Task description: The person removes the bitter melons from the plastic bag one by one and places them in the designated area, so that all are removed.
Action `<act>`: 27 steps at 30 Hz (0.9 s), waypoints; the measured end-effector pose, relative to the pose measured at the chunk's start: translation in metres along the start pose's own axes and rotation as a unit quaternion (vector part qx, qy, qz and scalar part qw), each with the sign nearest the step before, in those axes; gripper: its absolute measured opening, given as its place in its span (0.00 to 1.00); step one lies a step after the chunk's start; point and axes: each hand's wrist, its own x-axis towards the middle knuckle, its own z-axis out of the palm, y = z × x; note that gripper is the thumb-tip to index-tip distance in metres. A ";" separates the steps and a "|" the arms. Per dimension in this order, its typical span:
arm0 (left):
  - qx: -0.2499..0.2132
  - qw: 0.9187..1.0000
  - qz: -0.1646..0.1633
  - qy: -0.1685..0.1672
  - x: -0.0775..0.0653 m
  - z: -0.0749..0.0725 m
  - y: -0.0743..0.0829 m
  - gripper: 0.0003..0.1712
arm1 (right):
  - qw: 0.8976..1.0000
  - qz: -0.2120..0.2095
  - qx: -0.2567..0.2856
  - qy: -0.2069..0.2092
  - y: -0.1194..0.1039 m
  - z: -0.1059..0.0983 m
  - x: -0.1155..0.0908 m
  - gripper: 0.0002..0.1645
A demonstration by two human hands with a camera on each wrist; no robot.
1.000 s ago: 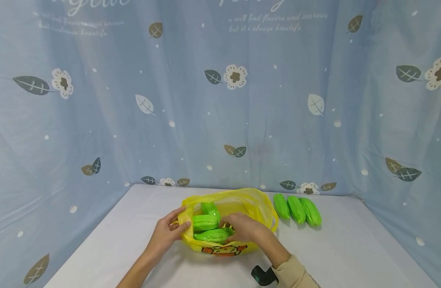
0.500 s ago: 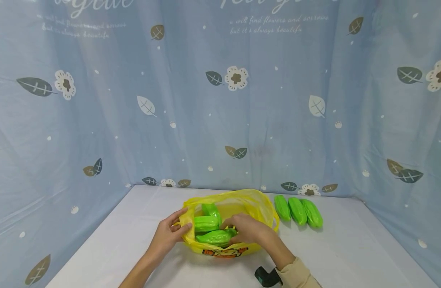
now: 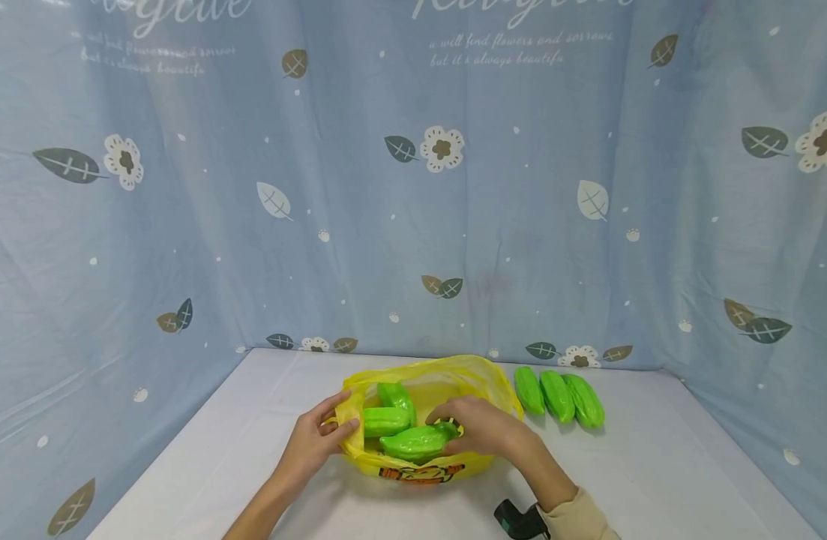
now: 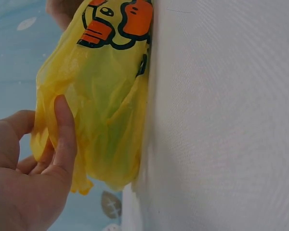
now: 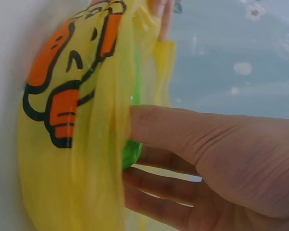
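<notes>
A yellow plastic bag (image 3: 447,369) with an orange cartoon print lies with its mouth open on the white table. My left hand (image 3: 316,433) pinches the bag's left rim between thumb and fingers; the left wrist view shows the thin plastic in that grip. Inside, my right hand (image 3: 477,429) grips the right end of a bright green bitter melon (image 3: 416,443). In the right wrist view the thumb and fingers close around its green end (image 5: 131,153), mostly hidden behind the bag wall. A second bitter melon (image 3: 386,421) and a third (image 3: 396,394) lie at the bag's left side.
To the right of the bag, three more bitter melons (image 3: 557,396) lie side by side on the table (image 3: 642,457). A blue patterned curtain (image 3: 501,225) hangs behind and on both sides. A black device (image 3: 519,520) is at my right wrist.
My right hand has drawn the gripped bitter melon to the right inside the bag, away from the left wall. The left hand keeps its hold on the rim.
</notes>
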 end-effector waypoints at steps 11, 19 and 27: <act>-0.002 1.000 0.001 -0.005 0.000 0.000 0.000 0.36 | 1.000 -0.005 -0.002 0.020 0.005 -0.009 -0.012 0.27; 0.000 1.000 -0.004 -0.007 0.002 0.000 -0.003 0.36 | 0.999 0.001 -0.003 0.049 0.012 -0.014 -0.025 0.27; 0.000 1.000 -0.002 -0.008 0.002 0.000 -0.004 0.37 | 0.998 0.011 0.016 0.063 0.022 -0.021 -0.039 0.27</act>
